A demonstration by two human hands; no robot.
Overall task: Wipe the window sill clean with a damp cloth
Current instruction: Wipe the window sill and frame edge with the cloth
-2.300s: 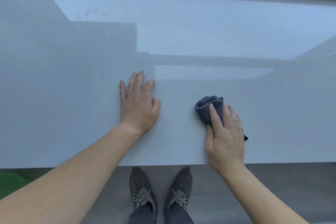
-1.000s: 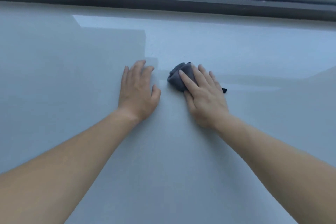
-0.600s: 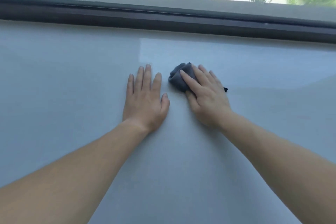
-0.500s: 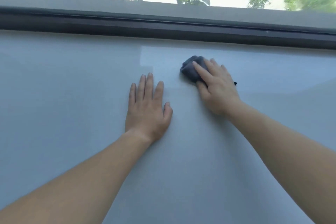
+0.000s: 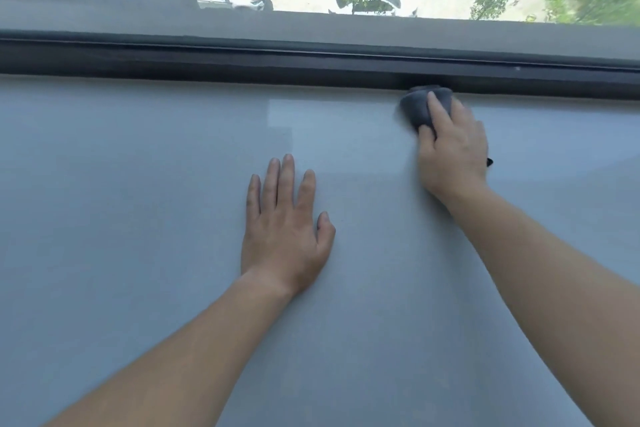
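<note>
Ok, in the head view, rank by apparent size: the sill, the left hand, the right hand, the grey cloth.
1. Window sill, by far the largest.
2-3. Left hand and right hand: the left looks bigger, but it is nearer the camera, so unranked.
4. Grey cloth, partly hidden under the right hand.

No text, label, brand, number or sign is readable anywhere in the view

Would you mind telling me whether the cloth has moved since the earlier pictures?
Yes. The cloth, under the right hand, has gone away from the person across the sill and now touches the dark window frame. The left hand lies flat.
</note>
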